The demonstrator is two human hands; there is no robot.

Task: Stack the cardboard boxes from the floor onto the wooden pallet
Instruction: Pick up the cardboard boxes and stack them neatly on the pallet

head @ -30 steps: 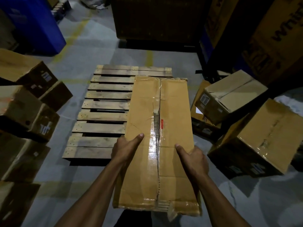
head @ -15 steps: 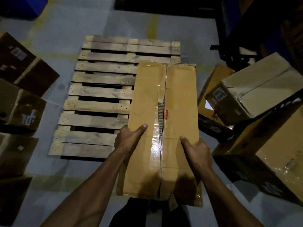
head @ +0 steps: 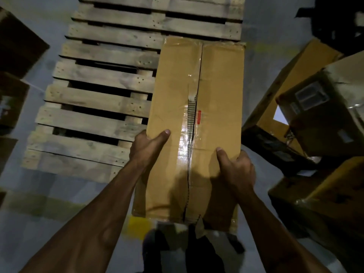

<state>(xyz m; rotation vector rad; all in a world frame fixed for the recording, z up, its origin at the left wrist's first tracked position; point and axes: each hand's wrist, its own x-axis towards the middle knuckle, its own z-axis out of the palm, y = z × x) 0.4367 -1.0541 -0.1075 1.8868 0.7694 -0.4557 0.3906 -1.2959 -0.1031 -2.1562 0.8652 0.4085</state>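
1. I see a grey concrete floor in dim light, with a faded yellow painted line across it.
2. A slatted, weathered wooden pallet lies on the floor; more brown cardboard boxes crowd its right side.
3. The long tan cardboard box sits over the pallet's right edge, its taped centre seam torn open, a small red mark beside the tear.
4. My left hand and right hand grip its near sides, thumbs on top, fingers curled round the edges.

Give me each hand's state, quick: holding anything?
Left hand: grips the left edge of the long cardboard box, thumb on top.
Right hand: grips the same box's right edge, thumb on top.
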